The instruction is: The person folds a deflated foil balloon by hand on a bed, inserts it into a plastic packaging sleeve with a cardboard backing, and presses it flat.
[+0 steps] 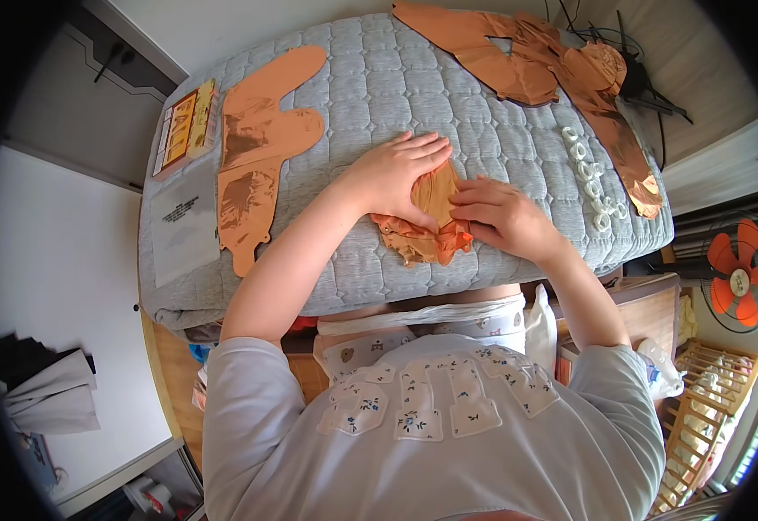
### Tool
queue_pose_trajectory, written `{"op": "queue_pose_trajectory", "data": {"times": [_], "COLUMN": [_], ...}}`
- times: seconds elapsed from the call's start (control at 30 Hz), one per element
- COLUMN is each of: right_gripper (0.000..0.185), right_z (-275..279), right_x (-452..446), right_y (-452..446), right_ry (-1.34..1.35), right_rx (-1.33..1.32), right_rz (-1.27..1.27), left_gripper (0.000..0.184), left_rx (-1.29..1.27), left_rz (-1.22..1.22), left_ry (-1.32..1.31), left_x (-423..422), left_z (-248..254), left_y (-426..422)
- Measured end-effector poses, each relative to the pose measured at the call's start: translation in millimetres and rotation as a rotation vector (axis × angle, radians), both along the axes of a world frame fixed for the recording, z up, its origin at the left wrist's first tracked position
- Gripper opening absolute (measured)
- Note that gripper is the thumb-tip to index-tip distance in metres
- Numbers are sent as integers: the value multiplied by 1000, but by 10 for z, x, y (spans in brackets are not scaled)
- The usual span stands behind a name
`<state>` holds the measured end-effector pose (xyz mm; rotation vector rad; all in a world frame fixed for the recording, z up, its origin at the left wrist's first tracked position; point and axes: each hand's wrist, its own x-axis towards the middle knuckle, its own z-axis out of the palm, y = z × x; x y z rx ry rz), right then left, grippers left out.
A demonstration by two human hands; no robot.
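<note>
A crumpled orange-gold foil piece (436, 193) lies on the grey quilted mattress (379, 104) near its front edge. My left hand (403, 176) rests flat on its left side, fingers spread and thumb across the foil. On the right side my right hand (505, 217) touches the foil with bent fingers; whether they pinch it is hard to tell. A flat copper-coloured foil balloon (253, 130) lies to the left. Another long copper foil balloon (518, 69) stretches across the back right.
Several white rings of ribbon (581, 169) lie on the mattress at the right. At the left are a patterned box (186, 128) and a clear plastic bag (183, 230). An orange-bladed fan (740, 280) and a wooden crib (700, 399) stand beyond the right side.
</note>
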<state>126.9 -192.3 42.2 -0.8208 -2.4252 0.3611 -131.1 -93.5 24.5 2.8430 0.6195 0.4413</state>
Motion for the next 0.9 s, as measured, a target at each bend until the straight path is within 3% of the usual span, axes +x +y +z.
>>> {"op": "queue_pose_trajectory", "data": {"times": [0.1,0.23,0.3,0.4,0.63,0.7,0.83,0.9], "right_gripper": [31,30,23,17,17,19,20,19], "right_z": [2,-21,-18,-31,80,154,115,143], "right_x": [7,9,-4,-65,-300,-353,-384,-422], "right_y": [-39,-18,-15,-20,-4,11,97,120], "right_ry": [47,47,81,138,191,199,157,216], "right_rx": [-168,-162,-176,-225,-281,-408,-372,-445], "right_rz": [-21,-17,-34,-143,-333,-391,-389,-442], "left_gripper": [114,99,82,76,76,77,78,78], "left_rx": [6,-3,47,20,29,29,61,-40], "left_rz": [-2,-8,6,18,21,30,14,5], "left_ry": [17,0,40,21,7,28,38,-34], "left_x": [-8,-13,-5,7,-15,-20,-37,-41], "left_z": [4,-161,-162,-46,-55,-68,-144,-153], "left_y": [-1,96,89,6,-18,-13,39,69]}}
